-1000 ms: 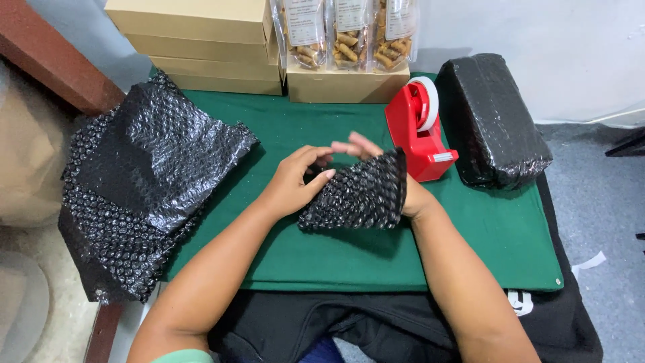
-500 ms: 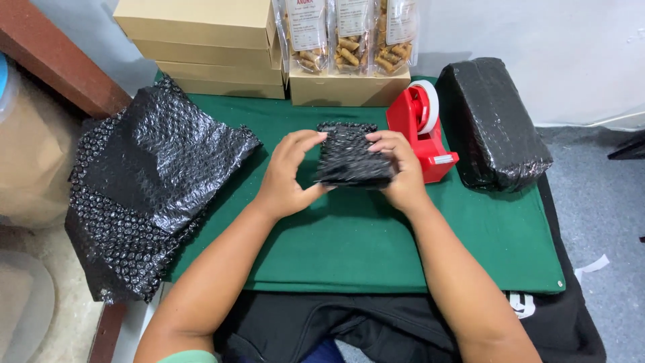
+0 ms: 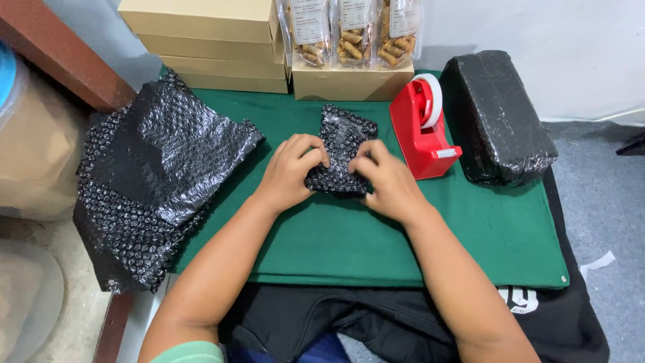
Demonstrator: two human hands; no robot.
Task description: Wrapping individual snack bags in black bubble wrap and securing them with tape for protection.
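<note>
Bubble wrap lies heaped at the left, draping off the tabletop. The left hand and right hand each grip the small wrapped bundle at the centre, its contents hidden. Right of it stand a red tape dispenser and a black-wrapped parcel.

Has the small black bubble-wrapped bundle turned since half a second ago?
Yes. The small black bubble-wrapped bundle lay crosswise beside the red tape dispenser; now its long side points toward the beige cardboard boxes, with both hands on its near end.
</note>
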